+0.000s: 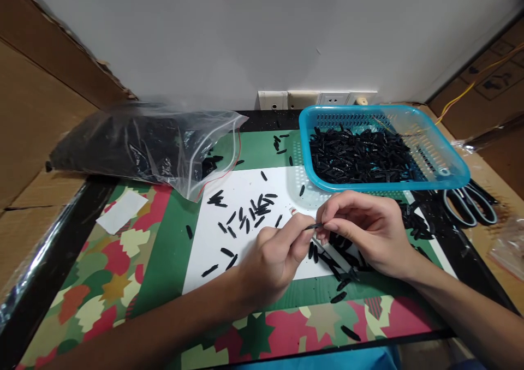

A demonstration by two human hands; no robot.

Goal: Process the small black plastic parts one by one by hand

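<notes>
A small black elongated piece is pinched between my two hands above the white paper. My left hand is closed on its left end with thumb and forefinger. The fingertips of my right hand are closed at its right end. Several similar black pieces lie scattered on the paper to the left. More of them are heaped under and beside my right hand, partly hidden. A slim white tool, perhaps a knife or pen, lies among these; its kind is unclear.
A blue plastic basket full of black pieces stands at the back right. Grey-handled scissors lie beside it. A clear zip bag of black material rests at the back left. Cardboard walls the left side; sockets line the wall.
</notes>
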